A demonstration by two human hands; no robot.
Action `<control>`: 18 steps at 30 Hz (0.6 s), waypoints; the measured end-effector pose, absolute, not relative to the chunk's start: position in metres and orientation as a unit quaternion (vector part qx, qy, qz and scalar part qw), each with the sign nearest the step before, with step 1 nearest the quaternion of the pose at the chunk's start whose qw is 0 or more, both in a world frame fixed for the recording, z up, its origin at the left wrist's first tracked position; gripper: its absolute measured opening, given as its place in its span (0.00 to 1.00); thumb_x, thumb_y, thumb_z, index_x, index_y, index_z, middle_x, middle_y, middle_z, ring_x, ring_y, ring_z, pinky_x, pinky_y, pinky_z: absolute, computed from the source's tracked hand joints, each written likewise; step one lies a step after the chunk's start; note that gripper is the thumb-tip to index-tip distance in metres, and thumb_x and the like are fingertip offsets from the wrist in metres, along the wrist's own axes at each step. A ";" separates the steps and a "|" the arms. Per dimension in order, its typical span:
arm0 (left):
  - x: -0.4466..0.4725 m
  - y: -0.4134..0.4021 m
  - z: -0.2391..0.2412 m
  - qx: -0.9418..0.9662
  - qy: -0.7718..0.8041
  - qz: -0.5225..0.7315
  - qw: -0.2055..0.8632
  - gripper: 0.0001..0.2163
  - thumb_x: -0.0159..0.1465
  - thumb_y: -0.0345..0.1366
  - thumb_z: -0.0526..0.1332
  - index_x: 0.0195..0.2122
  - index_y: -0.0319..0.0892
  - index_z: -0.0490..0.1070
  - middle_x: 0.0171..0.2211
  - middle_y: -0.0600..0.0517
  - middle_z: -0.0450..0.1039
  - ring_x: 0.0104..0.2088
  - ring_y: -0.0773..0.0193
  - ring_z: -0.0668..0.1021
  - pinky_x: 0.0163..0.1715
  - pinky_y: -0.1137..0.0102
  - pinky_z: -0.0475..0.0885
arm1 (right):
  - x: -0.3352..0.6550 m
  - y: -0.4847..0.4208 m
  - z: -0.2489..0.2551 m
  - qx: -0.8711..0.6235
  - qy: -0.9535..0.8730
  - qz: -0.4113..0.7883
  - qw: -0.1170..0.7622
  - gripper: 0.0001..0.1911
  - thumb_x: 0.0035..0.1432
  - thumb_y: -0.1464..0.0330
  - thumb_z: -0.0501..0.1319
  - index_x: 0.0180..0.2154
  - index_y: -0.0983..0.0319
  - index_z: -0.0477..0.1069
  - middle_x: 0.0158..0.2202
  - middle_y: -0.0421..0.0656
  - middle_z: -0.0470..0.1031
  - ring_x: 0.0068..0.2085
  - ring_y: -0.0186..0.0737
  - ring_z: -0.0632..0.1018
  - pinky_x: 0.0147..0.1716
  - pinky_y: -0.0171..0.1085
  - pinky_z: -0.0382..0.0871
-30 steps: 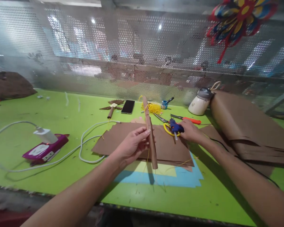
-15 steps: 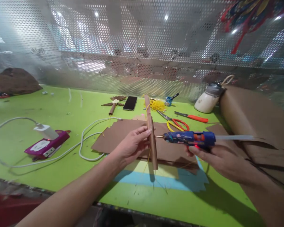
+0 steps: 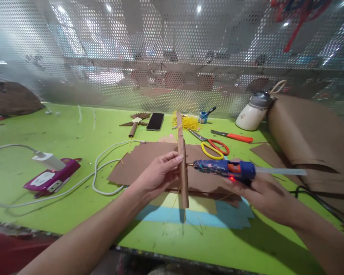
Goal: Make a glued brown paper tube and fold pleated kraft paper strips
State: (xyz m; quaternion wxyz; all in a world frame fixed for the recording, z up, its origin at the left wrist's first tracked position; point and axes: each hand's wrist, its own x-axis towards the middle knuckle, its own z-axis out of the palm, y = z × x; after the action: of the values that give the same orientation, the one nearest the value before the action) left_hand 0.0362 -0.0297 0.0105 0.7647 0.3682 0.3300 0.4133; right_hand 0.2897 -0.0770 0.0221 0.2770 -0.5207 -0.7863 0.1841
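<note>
While gripping the brown paper tube (image 3: 184, 181) between thumb and fingers of the left hand (image 3: 164, 170), levelled the glue gun (image 3: 225, 169) from the right, with the right hand (image 3: 265, 194) wrapped around it from below. Had both hands occupied, neither one free. Held the tube above the brown sheets (image 3: 140, 160) near the middle of the surface (image 3: 189, 240), pointing its narrower end toward the far side and its open near end out over the blue paper (image 3: 229, 214). Aimed the nozzle (image 3: 190, 164) leftward at the tube's right edge, close to the pinching fingertips; could not tell whether touching or just short of it, nor make out any glue. Saw a small red light lit on the gun. Judged the step in hand to be gluing along that edge. Reckoned on needing, for the next move, a steady left grip, a squeeze of the trigger and a slow pass along the tube, with fingertips clear of the hot tip. Noted scissors (image 3: 203, 138) and an orange-handled knife (image 3: 240, 138) lying beyond the gun, out of use.
</note>
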 end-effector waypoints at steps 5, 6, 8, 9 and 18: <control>0.036 -0.031 0.010 0.369 0.326 0.409 0.768 0.09 0.56 0.34 0.68 0.36 0.39 0.73 0.29 0.52 0.73 0.27 0.70 0.75 0.32 0.75 0.70 | 0.291 -0.076 0.023 -0.524 -0.791 0.176 0.263 0.15 0.56 0.58 0.59 0.42 0.57 0.77 0.38 0.47 0.80 0.41 0.53 0.78 0.41 0.44 0.71; 0.036 -0.031 0.010 0.369 0.325 0.409 0.769 0.09 0.55 0.34 0.68 0.36 0.39 0.73 0.29 0.52 0.73 0.27 0.70 0.75 0.32 0.74 0.70 | 0.290 -0.076 0.024 -0.524 -0.792 0.176 0.258 0.16 0.57 0.57 0.59 0.42 0.57 0.76 0.38 0.47 0.80 0.40 0.53 0.78 0.41 0.45 0.71; 0.037 -0.032 0.011 0.371 0.327 0.408 0.768 0.10 0.55 0.35 0.68 0.36 0.39 0.73 0.29 0.52 0.73 0.27 0.70 0.75 0.32 0.74 0.70 | 0.288 -0.078 0.025 -0.524 -0.795 0.170 0.252 0.17 0.58 0.56 0.57 0.42 0.58 0.76 0.38 0.47 0.80 0.40 0.52 0.79 0.41 0.45 0.72; 0.037 -0.032 0.012 0.372 0.328 0.408 0.766 0.10 0.55 0.35 0.68 0.37 0.38 0.74 0.29 0.52 0.73 0.27 0.70 0.75 0.31 0.74 0.70 | 0.287 -0.079 0.025 -0.524 -0.797 0.163 0.254 0.18 0.58 0.55 0.56 0.41 0.59 0.76 0.37 0.48 0.80 0.39 0.52 0.79 0.41 0.44 0.72; 0.036 -0.032 0.014 0.377 0.339 0.407 0.760 0.11 0.53 0.34 0.69 0.37 0.38 0.74 0.29 0.53 0.72 0.27 0.73 0.73 0.29 0.78 0.69 | 0.283 -0.087 0.036 -0.506 -0.817 0.158 0.228 0.14 0.61 0.60 0.53 0.37 0.60 0.74 0.35 0.43 0.80 0.36 0.45 0.79 0.40 0.40 0.73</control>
State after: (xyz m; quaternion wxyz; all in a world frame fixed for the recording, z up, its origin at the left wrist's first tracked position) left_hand 0.0357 -0.0320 0.0140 0.7595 0.3771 0.3394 0.4070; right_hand 0.2834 -0.0870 0.0361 0.2283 -0.5056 -0.8169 0.1577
